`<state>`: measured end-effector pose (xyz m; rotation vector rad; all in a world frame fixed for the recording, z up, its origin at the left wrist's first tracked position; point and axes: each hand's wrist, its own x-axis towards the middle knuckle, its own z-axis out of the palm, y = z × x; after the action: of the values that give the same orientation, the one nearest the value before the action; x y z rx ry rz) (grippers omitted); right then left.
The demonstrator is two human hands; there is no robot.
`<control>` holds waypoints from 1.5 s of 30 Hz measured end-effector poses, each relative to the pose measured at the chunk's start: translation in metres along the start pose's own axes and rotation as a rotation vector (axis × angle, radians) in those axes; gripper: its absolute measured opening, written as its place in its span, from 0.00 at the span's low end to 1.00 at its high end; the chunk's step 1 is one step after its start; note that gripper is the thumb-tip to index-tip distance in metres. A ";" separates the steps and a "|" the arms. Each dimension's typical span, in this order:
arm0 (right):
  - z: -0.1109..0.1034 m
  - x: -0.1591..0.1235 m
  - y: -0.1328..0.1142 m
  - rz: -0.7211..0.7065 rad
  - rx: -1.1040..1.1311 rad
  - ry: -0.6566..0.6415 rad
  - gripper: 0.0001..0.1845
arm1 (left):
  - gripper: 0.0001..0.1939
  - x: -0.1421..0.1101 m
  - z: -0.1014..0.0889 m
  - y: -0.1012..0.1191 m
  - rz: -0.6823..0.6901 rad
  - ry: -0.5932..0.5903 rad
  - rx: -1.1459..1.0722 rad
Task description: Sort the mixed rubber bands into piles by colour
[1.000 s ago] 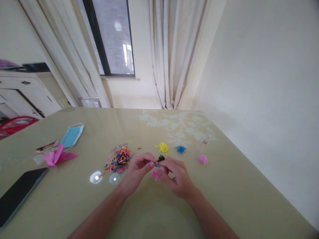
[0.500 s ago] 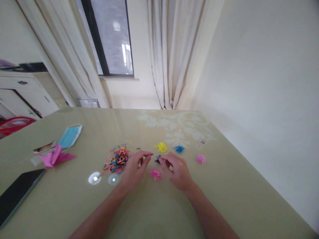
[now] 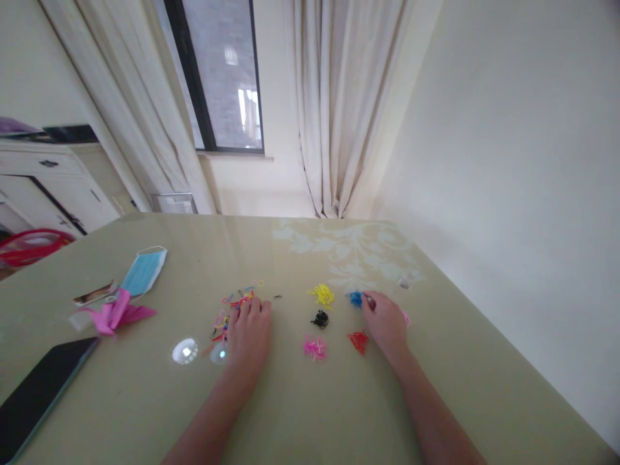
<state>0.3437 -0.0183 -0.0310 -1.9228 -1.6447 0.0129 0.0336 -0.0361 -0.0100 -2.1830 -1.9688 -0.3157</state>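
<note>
My left hand (image 3: 250, 329) lies over a mixed heap of small coloured rubber bands (image 3: 223, 321), its fingers stretched out and pointing down into it. The hand covers much of that heap. My right hand (image 3: 387, 323) is at the small blue pile (image 3: 356, 298), thumb and forefinger pinched at its right edge. Whatever is between those fingertips is too small to make out. Between the hands are a yellow pile (image 3: 323, 295), a black pile (image 3: 320, 319) and a pink pile (image 3: 316, 348). A red pile (image 3: 358, 342) lies just left of my right wrist.
Behind my right hand a pink round thing (image 3: 407, 318) is partly hidden. A clear small item (image 3: 405, 282) lies farther back. On the left are a dark tablet-like device (image 3: 46, 387), a pink folded paper figure (image 3: 119, 314) and a blue face mask (image 3: 144, 272). A wall borders the table's right side.
My right hand has moved right from the black pile to the blue one, uncovering the red pile. My left hand has moved left and down onto the mixed heap. The view has shifted slightly.
</note>
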 end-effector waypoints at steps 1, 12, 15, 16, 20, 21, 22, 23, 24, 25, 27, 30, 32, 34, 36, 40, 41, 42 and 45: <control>-0.001 0.000 0.001 0.017 0.002 0.003 0.19 | 0.19 0.000 0.001 0.000 -0.001 -0.021 0.009; -0.010 -0.005 -0.006 0.010 0.144 0.077 0.26 | 0.16 0.003 0.010 -0.005 -0.060 0.117 -0.228; -0.007 -0.009 -0.009 -0.019 0.187 0.068 0.28 | 0.16 0.007 0.015 -0.008 -0.115 0.193 -0.506; -0.005 -0.010 -0.010 -0.024 0.197 0.064 0.29 | 0.15 0.008 0.016 -0.009 -0.135 0.209 -0.607; 0.000 -0.011 -0.012 -0.041 0.243 0.042 0.29 | 0.14 0.013 0.022 -0.017 -0.203 0.253 -0.848; 0.000 -0.011 -0.012 -0.043 0.255 0.042 0.29 | 0.14 0.014 0.024 -0.019 -0.207 0.256 -0.861; 0.000 -0.011 -0.012 -0.044 0.266 0.042 0.28 | 0.14 0.015 0.025 -0.021 -0.204 0.251 -0.863; 0.000 -0.010 -0.012 -0.045 0.277 0.040 0.28 | 0.15 0.016 0.027 -0.023 -0.197 0.241 -0.857; 0.001 -0.010 -0.013 -0.044 0.287 0.039 0.28 | 0.16 0.016 0.029 -0.024 -0.190 0.228 -0.846; 0.001 -0.010 -0.013 -0.045 0.297 0.037 0.27 | 0.16 0.017 0.030 -0.025 -0.183 0.214 -0.836; 0.001 -0.009 -0.015 -0.052 0.314 0.034 0.27 | 0.17 0.020 0.032 -0.027 -0.172 0.189 -0.825; 0.000 -0.010 -0.019 -0.062 0.326 0.047 0.27 | 0.17 0.023 0.031 -0.027 -0.160 0.192 -0.833; 0.000 -0.010 -0.024 -0.079 0.334 0.050 0.27 | 0.16 0.024 0.029 -0.028 -0.160 0.219 -0.856; -0.001 -0.011 -0.029 -0.108 0.349 0.046 0.27 | 0.14 0.025 0.025 -0.028 -0.176 0.247 -0.889; -0.002 -0.013 -0.035 -0.140 0.368 0.041 0.26 | 0.12 0.026 0.023 -0.027 -0.198 0.263 -0.946; -0.004 -0.016 -0.044 -0.178 0.420 0.038 0.25 | 0.11 0.029 0.020 -0.022 -0.230 0.252 -1.207; -0.004 -0.018 -0.047 -0.187 0.437 0.033 0.25 | 0.12 0.029 0.019 -0.019 -0.235 0.245 -1.278; -0.004 -0.019 -0.049 -0.197 0.452 0.024 0.24 | 0.13 0.029 0.019 -0.017 -0.238 0.239 -1.335; -0.004 -0.025 -0.056 -0.227 0.482 -0.010 0.21 | 0.13 0.027 0.018 -0.013 -0.244 0.266 -1.342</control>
<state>0.2895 -0.0400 -0.0127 -1.3729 -1.6725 0.3011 0.0236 -0.0035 -0.0201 -2.1271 -2.0509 -2.3594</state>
